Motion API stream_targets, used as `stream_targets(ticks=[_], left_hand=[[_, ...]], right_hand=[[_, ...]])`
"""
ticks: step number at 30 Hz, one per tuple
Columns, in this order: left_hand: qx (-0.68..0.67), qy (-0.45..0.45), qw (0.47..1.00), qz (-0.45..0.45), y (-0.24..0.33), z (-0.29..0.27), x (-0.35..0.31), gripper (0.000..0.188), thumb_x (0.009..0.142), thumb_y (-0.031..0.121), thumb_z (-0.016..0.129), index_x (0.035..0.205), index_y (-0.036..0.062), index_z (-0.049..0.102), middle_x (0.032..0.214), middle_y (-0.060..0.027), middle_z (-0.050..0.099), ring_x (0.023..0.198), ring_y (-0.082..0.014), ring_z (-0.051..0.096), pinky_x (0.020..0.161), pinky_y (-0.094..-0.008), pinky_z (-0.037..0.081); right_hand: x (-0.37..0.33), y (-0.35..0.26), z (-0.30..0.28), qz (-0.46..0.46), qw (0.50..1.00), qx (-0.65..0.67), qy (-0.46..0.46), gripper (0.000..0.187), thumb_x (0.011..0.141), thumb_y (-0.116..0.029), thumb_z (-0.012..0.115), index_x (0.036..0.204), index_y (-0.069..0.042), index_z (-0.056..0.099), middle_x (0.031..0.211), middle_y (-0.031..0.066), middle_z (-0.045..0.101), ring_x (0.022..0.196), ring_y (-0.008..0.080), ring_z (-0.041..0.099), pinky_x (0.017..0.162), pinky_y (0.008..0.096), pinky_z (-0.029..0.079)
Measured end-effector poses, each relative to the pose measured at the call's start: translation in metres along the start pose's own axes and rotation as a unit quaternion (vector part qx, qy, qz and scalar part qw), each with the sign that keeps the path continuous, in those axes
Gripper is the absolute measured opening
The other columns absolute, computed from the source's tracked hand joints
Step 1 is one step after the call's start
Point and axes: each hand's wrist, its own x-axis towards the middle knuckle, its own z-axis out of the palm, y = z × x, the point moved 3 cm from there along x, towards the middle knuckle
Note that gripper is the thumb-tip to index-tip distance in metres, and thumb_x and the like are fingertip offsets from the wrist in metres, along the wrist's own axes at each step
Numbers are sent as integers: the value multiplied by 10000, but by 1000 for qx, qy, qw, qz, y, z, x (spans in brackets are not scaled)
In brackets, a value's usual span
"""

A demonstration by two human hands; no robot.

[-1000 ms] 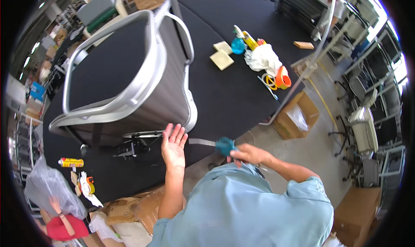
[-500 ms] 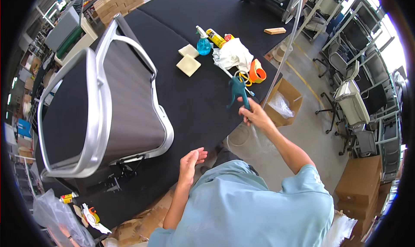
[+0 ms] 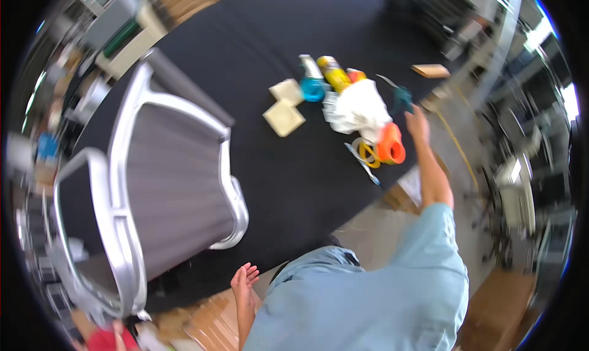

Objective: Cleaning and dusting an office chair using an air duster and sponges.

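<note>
At the right side of the black-covered table (image 3: 294, 185), my right hand (image 3: 418, 124) is closed around a teal air blow gun (image 3: 402, 99); motion blurs both. The gun's thin nozzle points up and left, beyond a crumpled white cloth (image 3: 361, 108). Near the table's front edge, my left hand (image 3: 245, 278) hangs empty, fingers loosely spread and palm partly up. To its upper left lies a chair frame (image 3: 175, 173) with silver metal edges and grey mesh, apart from both hands.
By the cloth are a blue spray bottle (image 3: 313, 88), a yellow can (image 3: 334, 75), an orange tape roll (image 3: 391, 143) and a toothbrush-like stick (image 3: 363, 165). Two cream pads (image 3: 284, 118) lie nearby. A wooden block (image 3: 431, 71) rests at the far right edge. Another person's red clothing (image 3: 110, 340) shows lower left.
My right hand has carried the blow gun away from me and rightward, past the cloth. My left hand has drawn back toward the lower left. The whole view has shifted and blurred.
</note>
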Motion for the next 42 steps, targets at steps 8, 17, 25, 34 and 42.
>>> stream_targets(ticks=[8,17,25,34,42], left_hand=[[-5,110,993,-50,-31,-28,-39,377,1044,338,577,1240,30,673,1089,-103,735,934,-172,701,781,-309,554],[-83,434,889,118,-17,-125,-41,365,1017,379,626,1143,45,702,1006,-49,713,846,-98,630,739,-251,503],[-136,479,779,381,134,-275,-10,628,1078,541,393,1369,16,575,1296,-35,614,1084,-135,565,937,-320,449],[-104,-14,828,551,196,-222,33,946,968,792,178,1028,-38,627,826,-169,672,821,-307,688,867,-452,537],[-168,10,840,517,188,-180,5,808,914,854,297,868,66,466,725,-57,477,650,-191,501,684,-372,490]], right_hand=[[69,89,120,-155,981,-70,-97,361,1001,-213,538,1299,-57,670,1262,194,668,1202,345,615,1028,419,477],[106,88,106,-133,978,49,-151,547,1053,-363,499,1418,43,531,1379,255,602,1243,374,598,1062,406,451],[6,-153,37,-254,925,245,-143,403,1056,-125,514,1433,14,540,1368,152,637,1238,214,598,1082,337,435],[-375,-447,-41,-328,791,451,-252,739,1004,-447,549,1575,-39,317,1592,171,368,1477,293,342,1186,422,283],[-443,-468,4,-267,710,553,-345,951,957,-531,630,1597,20,191,1619,211,307,1530,302,235,1234,412,185]])
